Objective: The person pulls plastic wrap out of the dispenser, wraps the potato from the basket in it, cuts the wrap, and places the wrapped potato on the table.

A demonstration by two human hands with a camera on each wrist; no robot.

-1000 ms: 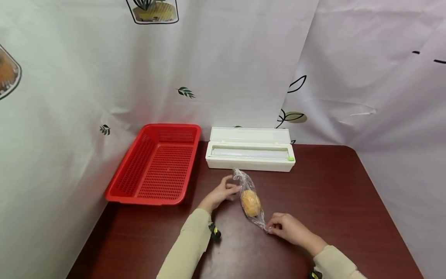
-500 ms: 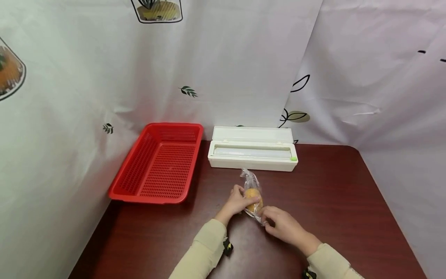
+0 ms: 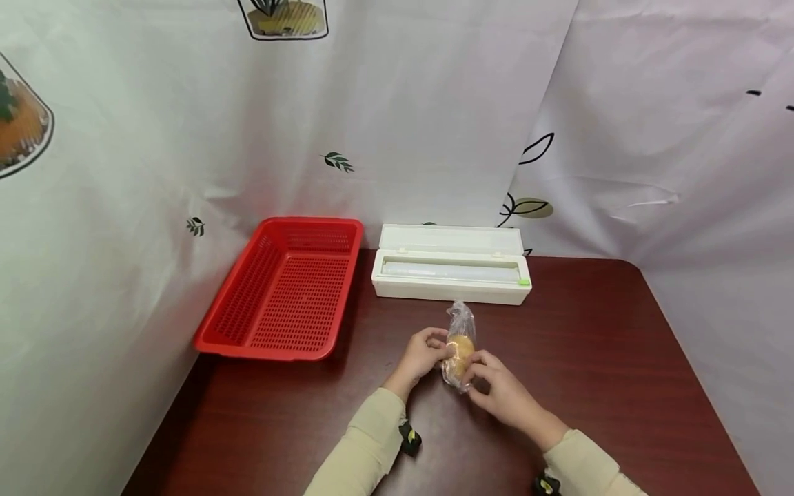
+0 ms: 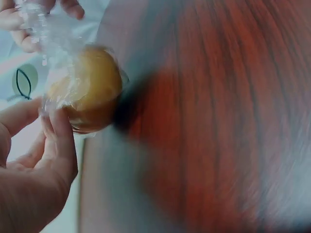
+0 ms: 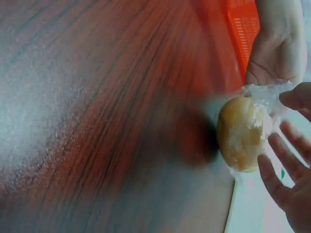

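A yellow-brown, oval bread roll (image 3: 461, 351) in clear plastic wrap (image 3: 461, 318) is between my hands over the table. The wrap's twisted far end points toward the white box. My left hand (image 3: 423, 355) is at the roll's left side; in the left wrist view its thumb and fingers (image 4: 62, 128) pinch the wrap against the roll. My right hand (image 3: 496, 386) is at the near right end. In the right wrist view its fingers (image 5: 284, 153) are spread and loosely bent beside the roll, with the thumb at the film. Whether the roll touches the table is unclear.
Behind the roll stands a white cling-film box (image 3: 451, 289), lid up, a roll of film inside and a green slider at its right. A red perforated basket (image 3: 338, 324) stands at the back left. Printed white curtains (image 3: 428, 124) hang behind the dark red-brown table (image 3: 595, 358).
My left hand has moved right from the wrap's far end to the roll and holds it. The roll has turned more upright in view. The right hand's pinch on the near end has loosened.
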